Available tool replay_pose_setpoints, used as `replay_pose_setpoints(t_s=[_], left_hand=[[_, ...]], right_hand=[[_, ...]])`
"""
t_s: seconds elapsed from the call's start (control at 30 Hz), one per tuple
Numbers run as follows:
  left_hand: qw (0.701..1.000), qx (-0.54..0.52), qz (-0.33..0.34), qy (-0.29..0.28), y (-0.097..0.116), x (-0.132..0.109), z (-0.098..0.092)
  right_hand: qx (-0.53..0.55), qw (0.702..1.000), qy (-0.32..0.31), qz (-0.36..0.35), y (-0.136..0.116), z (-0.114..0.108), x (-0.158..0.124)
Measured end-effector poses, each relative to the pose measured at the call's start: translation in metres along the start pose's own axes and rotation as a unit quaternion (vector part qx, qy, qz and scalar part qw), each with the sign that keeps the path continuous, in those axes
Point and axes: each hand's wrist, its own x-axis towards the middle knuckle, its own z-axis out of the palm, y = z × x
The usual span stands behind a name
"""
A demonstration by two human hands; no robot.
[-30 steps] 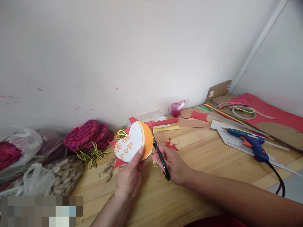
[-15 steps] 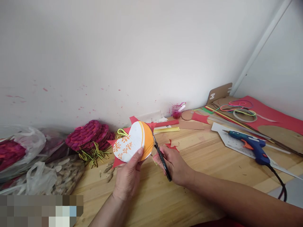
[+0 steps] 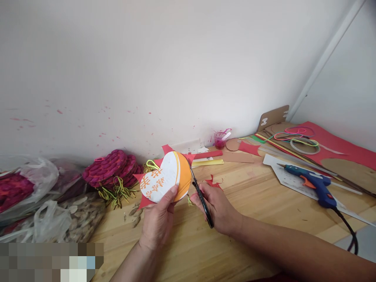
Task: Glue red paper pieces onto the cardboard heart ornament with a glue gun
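Observation:
My left hand grips a heart-shaped card, white and orange with orange printed characters, its thumb across the lower edge. Red paper points stick out around the heart, and a yellow cord loop stands at its top notch. My right hand is closed round the handles of black scissors. Their blades lie along the heart's orange right edge, by the red paper; how far apart they are is hard to tell. Red paper scraps lie on the table just behind my right hand.
A blue glue gun with its cord rests on white card at right. Cardboard, red sheets and coloured cords lie behind it. A cup of pink paint stands by the wall. Purple woven discs and plastic bags fill the left.
Both hands, the heart and the scissors stay almost in place. The view has shifted very slightly.

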Motion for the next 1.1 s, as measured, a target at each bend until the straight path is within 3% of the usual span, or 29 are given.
replay_pose_setpoints(t_s=[0.7,1.1], left_hand=[[1.000,-0.003,0.013,-0.001,0.002,0.005,-0.005],[1.000,0.009,-0.009,-0.005,0.001,0.004,-0.003]], right_hand=[[-0.026,0.999,-0.027,-0.018,0.007,-0.008,0.008],[0.048,0.997,-0.054,-0.022,0.021,-0.004,0.008]])
